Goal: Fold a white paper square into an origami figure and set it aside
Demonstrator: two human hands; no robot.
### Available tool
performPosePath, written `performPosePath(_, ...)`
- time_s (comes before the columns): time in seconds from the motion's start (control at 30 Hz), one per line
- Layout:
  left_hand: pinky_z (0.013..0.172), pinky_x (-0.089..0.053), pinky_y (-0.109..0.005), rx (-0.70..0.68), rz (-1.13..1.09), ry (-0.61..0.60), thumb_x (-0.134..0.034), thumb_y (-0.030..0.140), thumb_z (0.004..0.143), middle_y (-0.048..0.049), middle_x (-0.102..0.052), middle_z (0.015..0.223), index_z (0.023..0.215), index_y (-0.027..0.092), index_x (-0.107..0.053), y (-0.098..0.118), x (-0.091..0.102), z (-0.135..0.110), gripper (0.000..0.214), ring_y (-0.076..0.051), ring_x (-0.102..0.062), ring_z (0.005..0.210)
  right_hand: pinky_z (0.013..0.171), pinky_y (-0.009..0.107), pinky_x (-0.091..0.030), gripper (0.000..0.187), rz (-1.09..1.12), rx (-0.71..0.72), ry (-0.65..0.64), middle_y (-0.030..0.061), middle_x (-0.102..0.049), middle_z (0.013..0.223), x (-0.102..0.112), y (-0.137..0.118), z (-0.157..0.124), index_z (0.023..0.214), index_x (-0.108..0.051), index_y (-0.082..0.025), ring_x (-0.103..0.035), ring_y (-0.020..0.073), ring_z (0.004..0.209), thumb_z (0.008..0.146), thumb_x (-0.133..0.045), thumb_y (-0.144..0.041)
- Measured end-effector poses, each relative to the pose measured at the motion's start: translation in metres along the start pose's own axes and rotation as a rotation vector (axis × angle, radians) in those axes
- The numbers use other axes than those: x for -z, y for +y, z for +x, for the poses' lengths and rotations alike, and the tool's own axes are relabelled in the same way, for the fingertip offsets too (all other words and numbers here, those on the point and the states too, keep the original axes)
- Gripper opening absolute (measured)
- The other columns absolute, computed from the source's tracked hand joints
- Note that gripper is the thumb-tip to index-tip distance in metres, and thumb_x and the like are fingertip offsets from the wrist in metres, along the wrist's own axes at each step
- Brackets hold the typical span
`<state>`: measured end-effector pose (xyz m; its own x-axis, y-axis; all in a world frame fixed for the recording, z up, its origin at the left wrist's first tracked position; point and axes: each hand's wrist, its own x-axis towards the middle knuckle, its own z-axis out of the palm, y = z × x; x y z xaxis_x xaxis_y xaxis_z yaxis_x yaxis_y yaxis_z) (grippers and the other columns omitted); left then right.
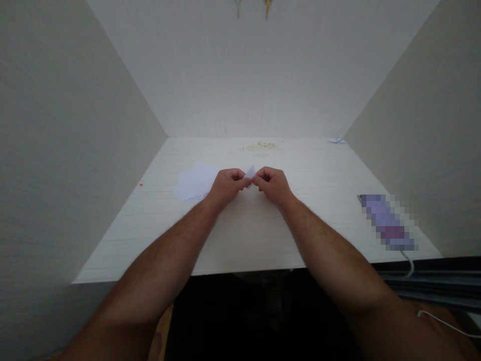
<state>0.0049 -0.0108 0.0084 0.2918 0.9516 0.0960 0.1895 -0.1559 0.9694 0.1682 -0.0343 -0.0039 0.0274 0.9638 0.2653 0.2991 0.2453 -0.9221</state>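
Between my two hands, over the middle of the white tabletop [248, 230], is a small folded piece of white paper [250, 172] with a pointed tip facing up. My left hand [230, 184] pinches its left side between thumb and fingers. On its right side, my right hand [271, 183] grips it the same way, and the fingertips of both hands nearly meet. The paper's lower part is partly hidden by the fingers. Flat white paper sheets [195, 181] lie on the table just left of my left hand, partly covered by it.
A blurred-out phone-like device [387, 223] lies at the right with a white cable [409, 263] running off the front edge. A folded white paper piece [336, 141] sits in the back right corner. Brownish marks [259, 146] show near the back wall. Side walls [75, 125] enclose the table.
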Motion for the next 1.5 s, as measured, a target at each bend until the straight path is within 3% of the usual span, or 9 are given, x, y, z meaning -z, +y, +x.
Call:
performPosePath(0.17, 0.05, -0.032, -0.024, 0.0, 0.02, 0.037, -0.073, 0.038, 0.069, 0.002, -0.057, 0.055, 0.065, 0.015, -0.066, 0.0001, -0.0023, -0.0015, 0.024, -0.008, -0.044, 0.05, 0.05, 0.024, -0.032, 0.02, -0.045, 0.009, -0.019, -0.0033, -0.052, 0.054, 0.0033, -0.0017, 0.0013, 0.064, -0.058, -0.017, -0.043, 0.0087, 0.051, 0.075, -0.062, -0.033)
performPosePath(0.33, 0.052, -0.036, -0.023, -0.033, -0.107, 0.108, -0.074, 0.031, 0.066, 0.0031, -0.058, 0.056, 0.068, 0.016, -0.067, -0.0025, -0.0027, 0.0018, 0.017, -0.008, -0.044, 0.051, 0.05, 0.023, -0.03, 0.018, -0.076, 0.032, -0.095, -0.0046, -0.049, 0.053, 0.0039, -0.0006, 0.001, 0.064, -0.061, -0.016, -0.039, 0.0076, 0.051, 0.073, -0.063, -0.031)
performPosePath(0.67, 0.053, -0.038, -0.024, -0.042, -0.095, 0.116, -0.073, 0.029, 0.066, 0.0005, -0.062, 0.059, 0.065, 0.016, -0.064, -0.0007, -0.003, 0.0003, 0.016, -0.01, -0.05, 0.053, 0.052, 0.022, -0.031, 0.017, -0.032, 0.012, -0.188, -0.0044, -0.05, 0.054, 0.0002, 0.0027, 0.0001, 0.063, -0.062, -0.015, -0.04, 0.0072, 0.052, 0.07, -0.063, -0.03)
performPosePath(0.93, 0.053, -0.041, -0.024, -0.018, -0.179, 0.17, -0.076, 0.032, 0.065, 0.0, -0.064, 0.061, 0.068, 0.015, -0.066, -0.0045, -0.0039, 0.0032, 0.02, -0.01, -0.052, 0.054, 0.052, 0.023, -0.034, 0.021, -0.073, 0.013, -0.145, -0.0022, -0.054, 0.056, -0.0004, 0.003, -0.0008, 0.066, -0.062, -0.016, -0.044, 0.0088, 0.054, 0.073, -0.062, -0.035)
performPosePath(1.07, 0.049, -0.038, -0.024, 0.017, -0.13, 0.133, -0.075, 0.033, 0.066, 0.0007, -0.062, 0.057, 0.067, 0.016, -0.067, -0.0022, -0.0043, 0.0027, 0.02, -0.009, -0.049, 0.05, 0.052, 0.023, -0.034, 0.021, -0.077, 0.023, -0.078, -0.0017, -0.055, 0.056, 0.0021, 0.0048, 0.0005, 0.066, -0.062, -0.016, -0.046, 0.0093, 0.054, 0.075, -0.063, -0.035)
performPosePath(1.27, 0.052, -0.039, -0.024, -0.027, -0.087, 0.151, -0.072, 0.028, 0.066, 0.0022, -0.058, 0.054, 0.06, 0.017, -0.062, 0.0035, -0.0034, -0.0001, 0.015, -0.008, -0.047, 0.05, 0.052, 0.023, -0.034, 0.021, -0.033, 0.012, -0.082, -0.0028, -0.054, 0.055, 0.0007, 0.0026, -0.0006, 0.067, -0.062, -0.017, -0.045, 0.009, 0.053, 0.075, -0.064, -0.035)
performPosePath(1.5, 0.049, -0.037, -0.024, -0.004, -0.022, 0.132, -0.072, 0.033, 0.07, 0.0009, -0.06, 0.055, 0.065, 0.016, -0.066, 0.003, -0.0023, 0.0001, 0.018, -0.009, -0.047, 0.049, 0.052, 0.024, -0.035, 0.02, -0.007, 0.027, -0.05, -0.0027, -0.054, 0.056, 0.0023, 0.0029, 0.0009, 0.065, -0.061, -0.017, -0.046, 0.009, 0.053, 0.075, -0.064, -0.034)
